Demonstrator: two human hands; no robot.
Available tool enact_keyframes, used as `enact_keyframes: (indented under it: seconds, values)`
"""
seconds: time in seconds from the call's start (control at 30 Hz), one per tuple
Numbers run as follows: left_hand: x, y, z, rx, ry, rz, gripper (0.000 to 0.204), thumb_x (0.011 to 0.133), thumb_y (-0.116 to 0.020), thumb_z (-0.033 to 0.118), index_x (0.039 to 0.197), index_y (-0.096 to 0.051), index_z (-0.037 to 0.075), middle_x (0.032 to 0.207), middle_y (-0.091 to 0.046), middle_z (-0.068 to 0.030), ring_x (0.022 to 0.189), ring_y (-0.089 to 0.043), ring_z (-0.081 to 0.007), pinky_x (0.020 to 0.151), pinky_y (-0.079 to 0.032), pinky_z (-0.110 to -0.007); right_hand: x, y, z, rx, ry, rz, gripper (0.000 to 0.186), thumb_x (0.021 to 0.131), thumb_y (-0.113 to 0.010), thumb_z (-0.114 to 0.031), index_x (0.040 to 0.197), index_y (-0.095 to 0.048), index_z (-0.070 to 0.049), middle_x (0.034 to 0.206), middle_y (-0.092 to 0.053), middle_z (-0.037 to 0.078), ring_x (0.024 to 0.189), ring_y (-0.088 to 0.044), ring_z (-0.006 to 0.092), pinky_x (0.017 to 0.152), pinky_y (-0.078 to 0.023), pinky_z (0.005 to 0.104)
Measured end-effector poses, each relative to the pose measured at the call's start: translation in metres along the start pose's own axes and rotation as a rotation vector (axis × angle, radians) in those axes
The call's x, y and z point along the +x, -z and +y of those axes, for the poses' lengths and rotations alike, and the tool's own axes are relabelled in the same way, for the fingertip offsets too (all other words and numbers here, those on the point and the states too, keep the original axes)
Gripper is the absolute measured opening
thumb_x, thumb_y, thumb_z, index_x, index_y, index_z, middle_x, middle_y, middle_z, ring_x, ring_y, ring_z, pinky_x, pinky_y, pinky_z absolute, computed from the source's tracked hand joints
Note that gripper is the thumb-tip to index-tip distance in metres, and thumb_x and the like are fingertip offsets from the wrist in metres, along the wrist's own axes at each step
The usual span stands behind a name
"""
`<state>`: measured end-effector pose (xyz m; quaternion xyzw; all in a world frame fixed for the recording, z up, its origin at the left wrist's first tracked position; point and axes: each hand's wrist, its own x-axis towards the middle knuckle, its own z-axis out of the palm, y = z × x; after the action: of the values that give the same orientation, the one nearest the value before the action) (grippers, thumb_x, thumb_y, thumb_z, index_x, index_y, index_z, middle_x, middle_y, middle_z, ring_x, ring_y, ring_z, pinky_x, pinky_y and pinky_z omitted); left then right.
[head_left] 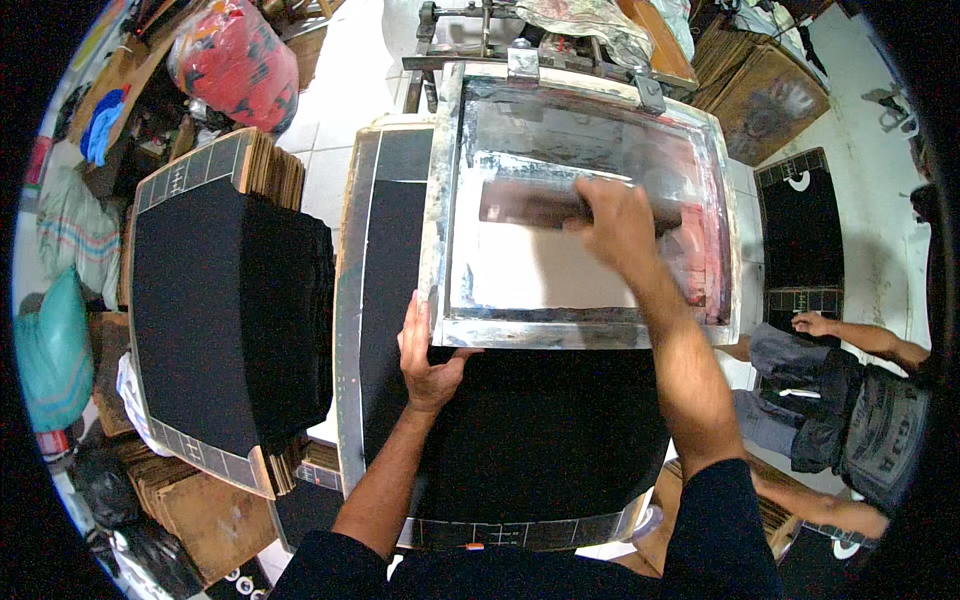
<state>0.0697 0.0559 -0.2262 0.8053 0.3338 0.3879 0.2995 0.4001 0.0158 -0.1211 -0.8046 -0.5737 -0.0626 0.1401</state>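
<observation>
A screen printing frame (560, 333), its pale rim smeared with paint, lies over black fabric (550, 430) spread on a board (351, 400). My left hand (428, 368) grips the frame's near left corner, with fingers along the side and the thumb at the front edge. Inside the frame, my right hand (618, 225) is closed around a squeegee (515, 205), a wide brownish bar blurred by motion. White mesh shows on the near side of the squeegee; dark and reddish ink stains mark the far and right parts. Two metal hinge clamps (522, 63) hold the frame's far edge.
On the left stands a stack of boards (270, 170) covered with black fabric (210, 300). Sacks (55, 350) and a red plastic bag (240, 65) lie beyond. At right, another person (830, 390) sits beside a fabric-covered board (805, 225). More boards (770, 100) lean at the back right.
</observation>
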Motion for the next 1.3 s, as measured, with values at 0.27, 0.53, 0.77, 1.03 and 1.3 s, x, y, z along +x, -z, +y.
enact_keyframes:
  seconds: [0.27, 0.53, 0.77, 1.03, 1.3]
  values:
    - [0.002, 0.002, 0.004, 0.032, -0.013, -0.005, 0.105, 0.068, -0.097, 0.029, 0.153, -0.043, -0.003, 0.154, -0.046, -0.0323, 0.143, -0.049, -0.0421, 0.112, -0.041, -0.048, 0.064, -0.009, 0.027, 0.036, -0.139, -0.166, 0.053, 0.074, -0.089, -0.033, 0.119, -0.069, -0.013, 0.112, -0.073, 0.013, 0.108, -0.066, 0.0336, 0.090, -0.050, 0.0500]
    - [0.001, 0.001, 0.003, 0.057, -0.076, 0.028, 0.106, 0.067, -0.097, 0.028, 0.153, -0.044, -0.002, 0.153, -0.047, -0.0318, 0.142, -0.049, -0.0427, 0.111, -0.043, -0.050, -0.113, 0.031, -0.067, 0.055, -0.160, -0.147, 0.042, 0.066, -0.079, -0.003, 0.105, -0.069, -0.016, 0.099, -0.066, 0.006, 0.101, -0.061, 0.0297, 0.088, -0.046, 0.0472]
    - [0.010, 0.012, 0.017, -0.021, -0.072, 0.004, 0.105, 0.070, -0.096, 0.029, 0.156, -0.042, 0.000, 0.156, -0.046, -0.0285, 0.145, -0.046, -0.0404, 0.114, -0.041, -0.050, -0.154, 0.035, -0.095, 0.054, -0.179, 0.118, 0.053, 0.067, -0.084, -0.010, 0.117, -0.070, -0.016, 0.116, -0.066, 0.004, 0.113, -0.059, 0.0270, 0.106, -0.040, 0.0499]
    - [0.105, 0.073, 0.131, -0.243, -0.076, 0.202, 0.106, 0.069, -0.095, 0.014, 0.157, -0.039, -0.001, 0.151, -0.052, -0.0255, 0.140, -0.052, -0.0344, 0.115, -0.043, -0.042, -0.070, 0.145, -0.082, -0.171, 0.015, 0.513, 0.069, 0.070, -0.082, -0.069, 0.106, -0.070, -0.012, 0.093, -0.065, 0.009, 0.088, -0.062, 0.0312, 0.081, -0.043, 0.0474]
    - [0.197, 0.156, 0.155, -0.409, -0.185, 0.201, 0.100, 0.080, -0.091, 0.024, 0.159, -0.034, 0.000, 0.140, -0.061, -0.0267, 0.110, -0.070, -0.0266, 0.100, -0.054, -0.042, 0.057, 0.276, -0.067, -0.244, -0.015, 0.632, 0.074, 0.073, -0.073, -0.081, 0.094, -0.077, -0.009, 0.090, -0.076, 0.013, 0.084, -0.074, 0.0324, 0.075, -0.057, 0.0454]
